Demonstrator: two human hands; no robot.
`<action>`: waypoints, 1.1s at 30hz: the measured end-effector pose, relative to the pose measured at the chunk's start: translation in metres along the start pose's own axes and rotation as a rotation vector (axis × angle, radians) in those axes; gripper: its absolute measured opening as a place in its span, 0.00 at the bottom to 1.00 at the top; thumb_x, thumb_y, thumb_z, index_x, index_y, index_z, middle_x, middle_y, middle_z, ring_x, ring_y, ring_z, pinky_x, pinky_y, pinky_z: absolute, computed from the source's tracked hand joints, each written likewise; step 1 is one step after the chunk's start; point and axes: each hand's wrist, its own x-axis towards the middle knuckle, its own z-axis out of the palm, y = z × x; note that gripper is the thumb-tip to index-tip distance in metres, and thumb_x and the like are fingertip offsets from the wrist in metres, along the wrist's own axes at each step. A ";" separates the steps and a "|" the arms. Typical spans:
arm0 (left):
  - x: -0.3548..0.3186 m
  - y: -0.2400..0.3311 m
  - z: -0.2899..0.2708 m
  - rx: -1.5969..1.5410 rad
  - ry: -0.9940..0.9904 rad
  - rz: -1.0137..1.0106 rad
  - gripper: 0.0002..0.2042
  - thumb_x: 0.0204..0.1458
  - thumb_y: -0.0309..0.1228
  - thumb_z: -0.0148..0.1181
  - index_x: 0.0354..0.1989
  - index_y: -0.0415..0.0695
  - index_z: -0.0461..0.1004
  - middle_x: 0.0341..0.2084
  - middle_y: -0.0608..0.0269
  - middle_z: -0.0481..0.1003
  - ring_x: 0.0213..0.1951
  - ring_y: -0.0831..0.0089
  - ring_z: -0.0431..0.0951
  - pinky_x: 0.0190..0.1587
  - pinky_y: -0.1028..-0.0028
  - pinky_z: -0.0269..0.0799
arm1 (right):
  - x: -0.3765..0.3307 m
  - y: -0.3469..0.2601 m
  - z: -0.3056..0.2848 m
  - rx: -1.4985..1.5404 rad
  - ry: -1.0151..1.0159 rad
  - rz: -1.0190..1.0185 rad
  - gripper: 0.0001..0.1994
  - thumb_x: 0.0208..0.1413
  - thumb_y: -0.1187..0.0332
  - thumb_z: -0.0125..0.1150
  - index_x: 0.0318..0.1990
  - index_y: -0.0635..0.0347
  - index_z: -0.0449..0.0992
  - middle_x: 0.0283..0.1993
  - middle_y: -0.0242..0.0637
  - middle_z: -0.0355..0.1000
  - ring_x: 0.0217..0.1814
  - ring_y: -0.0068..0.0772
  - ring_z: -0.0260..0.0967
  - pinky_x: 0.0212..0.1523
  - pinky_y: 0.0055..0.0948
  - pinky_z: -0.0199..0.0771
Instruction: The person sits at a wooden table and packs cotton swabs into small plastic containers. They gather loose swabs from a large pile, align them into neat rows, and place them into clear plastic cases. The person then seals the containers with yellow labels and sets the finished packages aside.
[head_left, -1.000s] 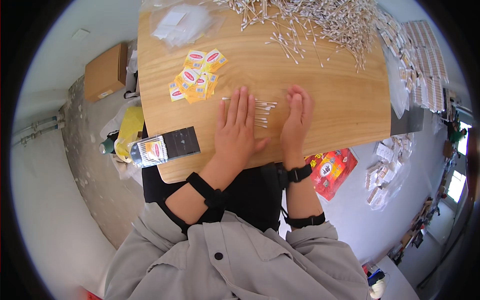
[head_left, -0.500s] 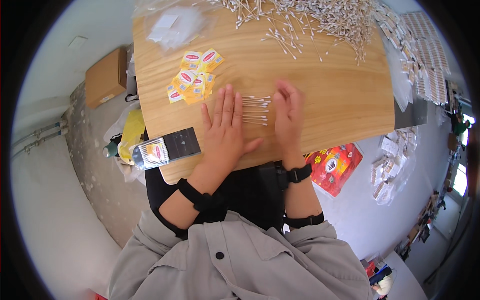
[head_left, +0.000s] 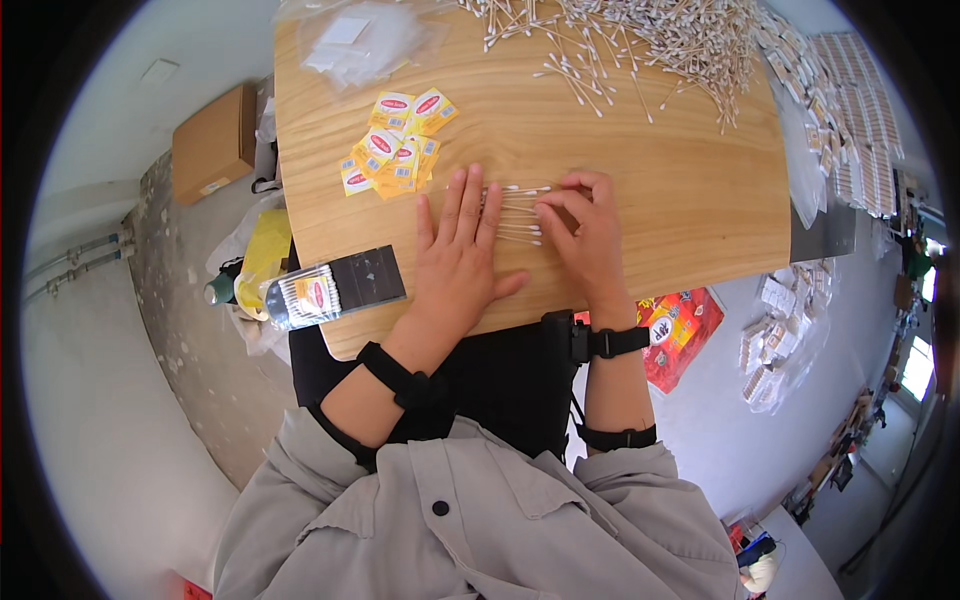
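Observation:
My left hand (head_left: 453,255) lies flat on the wooden table (head_left: 690,200), fingers stretched out, covering the left ends of several cotton swabs (head_left: 518,208). These swabs lie side by side in a loose row, their white tips toward the right. At those tips my right hand (head_left: 592,235) has its fingers curled, with thumb and forefinger pinched on the end of a swab. Left of my left hand lie yellow and white printed cards (head_left: 392,145) in an overlapping cluster. A clear bag of swabs with a card inside (head_left: 312,295) rests on a black flat piece (head_left: 368,282) at the table's left edge.
A large heap of loose swabs (head_left: 690,50) covers the far right of the table. Clear plastic bags (head_left: 365,45) lie at the far left. Packed swabs (head_left: 855,120) stand beyond the right edge. Below are a red printed bag (head_left: 685,335) and a cardboard box (head_left: 213,143).
My right hand has lowered its fingertips to the right ends of the swab row, where thumb and forefinger now close. My left hand stays flat. The whole view has shifted slightly.

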 end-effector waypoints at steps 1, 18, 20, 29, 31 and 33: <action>0.000 0.000 0.000 -0.001 0.004 0.001 0.54 0.36 0.56 0.68 0.71 0.41 0.50 0.72 0.51 0.45 0.73 0.57 0.43 0.70 0.46 0.37 | 0.001 0.000 0.000 -0.012 0.008 -0.007 0.06 0.46 0.74 0.68 0.34 0.59 0.79 0.45 0.40 0.66 0.47 0.41 0.67 0.46 0.34 0.70; -0.001 0.000 0.000 -0.026 0.019 0.001 0.54 0.36 0.53 0.71 0.70 0.41 0.50 0.71 0.51 0.46 0.73 0.57 0.44 0.69 0.45 0.36 | -0.001 -0.006 0.020 -0.012 0.302 0.123 0.05 0.55 0.70 0.62 0.35 0.62 0.75 0.42 0.39 0.67 0.43 0.36 0.67 0.41 0.33 0.70; 0.000 -0.004 -0.001 -0.074 0.015 0.028 0.55 0.35 0.52 0.72 0.70 0.40 0.49 0.71 0.51 0.46 0.73 0.56 0.45 0.69 0.44 0.36 | -0.002 -0.006 0.022 0.189 0.381 0.226 0.08 0.62 0.68 0.55 0.41 0.63 0.74 0.44 0.40 0.66 0.48 0.35 0.66 0.46 0.32 0.70; -0.003 -0.010 -0.001 -0.121 0.104 -0.067 0.57 0.32 0.48 0.75 0.70 0.35 0.47 0.70 0.44 0.47 0.73 0.56 0.45 0.70 0.48 0.41 | -0.005 -0.015 0.049 0.665 0.263 0.280 0.28 0.71 0.53 0.32 0.64 0.71 0.55 0.67 0.51 0.54 0.74 0.43 0.48 0.75 0.41 0.42; -0.003 -0.008 0.001 -0.093 0.074 -0.023 0.57 0.32 0.48 0.74 0.69 0.34 0.47 0.70 0.43 0.47 0.72 0.55 0.46 0.70 0.51 0.42 | -0.003 -0.021 0.056 0.747 0.248 0.274 0.28 0.71 0.53 0.32 0.64 0.71 0.54 0.68 0.51 0.54 0.74 0.43 0.48 0.75 0.41 0.42; -0.005 -0.005 0.005 -0.086 0.058 -0.002 0.57 0.32 0.47 0.74 0.69 0.33 0.48 0.70 0.41 0.47 0.72 0.54 0.46 0.71 0.54 0.43 | -0.002 -0.025 0.062 0.838 0.250 0.277 0.28 0.71 0.53 0.31 0.65 0.70 0.54 0.68 0.50 0.54 0.73 0.43 0.48 0.75 0.40 0.42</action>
